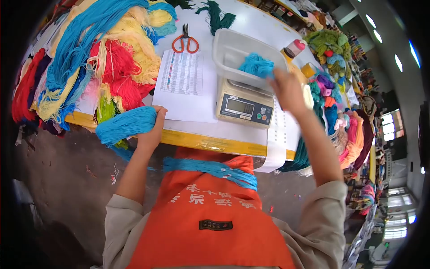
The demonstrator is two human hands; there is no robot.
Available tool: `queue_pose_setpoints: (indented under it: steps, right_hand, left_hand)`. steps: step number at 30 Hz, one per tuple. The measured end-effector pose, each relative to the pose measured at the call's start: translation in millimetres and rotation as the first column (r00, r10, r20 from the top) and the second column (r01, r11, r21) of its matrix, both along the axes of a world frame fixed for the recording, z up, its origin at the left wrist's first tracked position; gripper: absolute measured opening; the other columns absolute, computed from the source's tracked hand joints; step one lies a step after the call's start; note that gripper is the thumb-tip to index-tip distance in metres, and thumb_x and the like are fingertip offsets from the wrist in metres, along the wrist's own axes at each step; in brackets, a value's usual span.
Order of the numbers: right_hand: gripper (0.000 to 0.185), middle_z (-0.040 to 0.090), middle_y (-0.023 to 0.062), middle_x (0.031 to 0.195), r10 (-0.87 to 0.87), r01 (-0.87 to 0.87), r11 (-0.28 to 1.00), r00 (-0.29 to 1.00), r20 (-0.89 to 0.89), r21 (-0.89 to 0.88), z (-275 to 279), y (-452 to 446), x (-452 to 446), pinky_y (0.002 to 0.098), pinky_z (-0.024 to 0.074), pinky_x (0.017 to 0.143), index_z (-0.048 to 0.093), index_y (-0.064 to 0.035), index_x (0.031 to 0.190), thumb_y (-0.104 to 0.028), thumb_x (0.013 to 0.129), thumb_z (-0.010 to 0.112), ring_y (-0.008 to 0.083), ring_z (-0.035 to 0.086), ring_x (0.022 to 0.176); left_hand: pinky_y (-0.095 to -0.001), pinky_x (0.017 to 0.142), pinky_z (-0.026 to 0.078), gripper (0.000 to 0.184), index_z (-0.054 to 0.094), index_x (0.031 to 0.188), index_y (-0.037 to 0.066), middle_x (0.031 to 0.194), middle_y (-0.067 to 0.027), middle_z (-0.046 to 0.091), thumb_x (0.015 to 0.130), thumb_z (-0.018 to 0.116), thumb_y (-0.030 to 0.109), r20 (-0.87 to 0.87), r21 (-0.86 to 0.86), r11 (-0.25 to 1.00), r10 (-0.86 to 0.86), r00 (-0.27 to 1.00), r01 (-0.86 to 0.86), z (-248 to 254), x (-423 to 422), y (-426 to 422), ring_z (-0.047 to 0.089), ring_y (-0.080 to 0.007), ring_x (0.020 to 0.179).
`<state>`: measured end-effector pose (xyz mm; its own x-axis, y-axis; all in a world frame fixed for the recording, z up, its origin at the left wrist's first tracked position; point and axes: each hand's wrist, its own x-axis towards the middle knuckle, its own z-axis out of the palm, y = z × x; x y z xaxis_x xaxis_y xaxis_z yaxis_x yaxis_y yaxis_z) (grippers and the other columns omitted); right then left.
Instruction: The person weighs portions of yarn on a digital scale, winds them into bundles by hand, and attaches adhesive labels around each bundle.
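My left hand [154, 127] is closed around a thick hank of blue yarn [123, 126] at the table's front edge, and some of its strands hang below. On the right, my right hand [286, 88] is at the near right rim of a clear plastic tub [228, 51], its fingers smeared by motion. A small bundle of blue yarn [257, 65] lies in the tub, close to those fingers; whether they touch it I cannot tell. Under the tub stands a digital scale [244, 107] with an unreadable display. Another blue yarn length [210, 169] lies across my orange apron [201, 224].
Orange-handled scissors [185, 40] lie above a printed sheet [183, 74]. Red yarn [117, 62] and other coloured hanks are heaped at the left. A paper strip [275, 152] hangs over the yellow table edge [210, 142]. More yarn [329, 42] is piled at the right.
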<state>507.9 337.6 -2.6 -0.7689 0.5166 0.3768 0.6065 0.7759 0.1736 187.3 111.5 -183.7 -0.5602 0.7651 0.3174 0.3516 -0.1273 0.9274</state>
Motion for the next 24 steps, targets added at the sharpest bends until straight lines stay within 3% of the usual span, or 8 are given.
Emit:
queue_pose_setpoints:
  steps: [1, 2, 4, 5, 11, 16, 20, 24]
  right_hand:
    - [0.02, 0.065, 0.0137, 0.089, 0.108, -0.105, 0.994, 0.987, -0.121, 0.028, -18, -17, 6, 0.0471, 0.0473, 0.069, 0.057, -0.0069, 0.1, -0.018, 0.087, 0.068, 0.0349, 0.063, 0.082]
    - [0.033, 0.061, 0.0138, 0.11, 0.025, -0.026, 1.0, 0.998, -0.06, -0.01, -27, -33, 13, 0.0437, 0.049, 0.071, 0.057, -0.0057, 0.11, -0.011, 0.082, 0.073, 0.0316, 0.061, 0.089]
    - [0.051, 0.049, 0.0173, 0.128, -0.022, -0.048, 0.978, 0.945, -0.327, -0.203, -35, -71, 16, 0.0397, 0.0508, 0.074, 0.054, -0.0049, 0.122, -0.005, 0.077, 0.077, 0.0301, 0.059, 0.089]
    - [0.064, 0.041, 0.0197, 0.135, 0.012, -0.065, 0.987, 0.94, -0.342, -0.144, -39, -80, 24, 0.0355, 0.0515, 0.075, 0.05, -0.0051, 0.131, -0.001, 0.074, 0.08, 0.0283, 0.057, 0.087]
    - [0.042, 0.051, 0.0193, 0.123, -0.173, 0.084, 0.971, 0.896, -0.408, -0.226, -59, -118, 86, 0.0346, 0.0504, 0.072, 0.052, -0.0015, 0.124, 0.003, 0.085, 0.067, 0.0246, 0.058, 0.081]
    - [0.022, 0.062, 0.0117, 0.099, -0.653, 0.453, 0.756, 0.482, -0.584, -0.472, -167, -97, 173, 0.0299, 0.0469, 0.07, 0.057, -0.0016, 0.114, -0.007, 0.093, 0.06, 0.019, 0.058, 0.076]
    - [0.017, 0.063, 0.0047, 0.084, -0.637, 0.357, 0.764, 0.287, -0.715, -0.538, -174, -93, 174, 0.0263, 0.0466, 0.071, 0.06, -0.0014, 0.108, -0.013, 0.095, 0.058, 0.0115, 0.058, 0.075]
    - [0.013, 0.062, 0.0052, 0.078, -0.605, 0.328, 0.789, 0.268, -0.75, -0.519, -171, -95, 173, 0.0284, 0.0462, 0.066, 0.061, -0.0014, 0.103, -0.012, 0.095, 0.059, 0.0127, 0.056, 0.068]
  left_hand:
    - [-0.0308, 0.074, 0.047, 0.011, 0.066, 0.095, -0.001, 0.086, -0.0073, 0.064, 0.094, 0.064, 0.01, -0.016, 0.016, 1.0, 0.0, 1.0, 0.0, 0, 1, 0, 0.059, -0.0168, 0.078]
    - [-0.0308, 0.074, 0.047, 0.011, 0.066, 0.095, -0.001, 0.086, -0.0073, 0.064, 0.094, 0.064, 0.01, -0.01, 0.017, 1.0, 0.007, 1.0, -0.007, -1, 1, 0, 0.059, -0.0168, 0.078]
    - [-0.031, 0.074, 0.047, 0.012, 0.066, 0.096, -0.001, 0.087, -0.0081, 0.064, 0.095, 0.064, 0.011, -0.071, 0.042, 0.999, -0.002, 0.997, 0.005, -3, 0, 0, 0.059, -0.0173, 0.079]
    - [-0.031, 0.074, 0.047, 0.012, 0.066, 0.096, -0.001, 0.087, -0.0081, 0.064, 0.095, 0.064, 0.011, -0.075, 0.039, 0.999, -0.004, 0.997, 0.007, -2, 0, 0, 0.059, -0.0173, 0.079]
    - [-0.0316, 0.075, 0.047, 0.012, 0.066, 0.095, -0.001, 0.087, -0.0089, 0.064, 0.095, 0.064, 0.011, -0.121, 0.034, 0.999, -0.005, 0.993, 0.009, -1, 2, 2, 0.06, -0.0184, 0.08]
    - [-0.0341, 0.076, 0.047, 0.012, 0.066, 0.094, 0.0, 0.086, -0.0106, 0.064, 0.094, 0.064, 0.012, -0.242, 0.131, 0.991, 0.025, 0.97, 0.008, -4, 4, 5, 0.061, -0.0217, 0.08]
    - [-0.0359, 0.076, 0.048, 0.015, 0.066, 0.094, 0.002, 0.086, -0.0125, 0.065, 0.094, 0.063, 0.016, -0.355, 0.084, 0.996, 0.038, 0.934, -0.008, -12, 6, 8, 0.061, -0.026, 0.08]
    - [-0.0396, 0.074, 0.048, 0.027, 0.066, 0.09, 0.006, 0.084, -0.0155, 0.064, 0.098, 0.057, 0.029, -0.493, 0.025, 0.999, 0.046, 0.869, -0.039, 0, 15, 6, 0.062, -0.0323, 0.08]
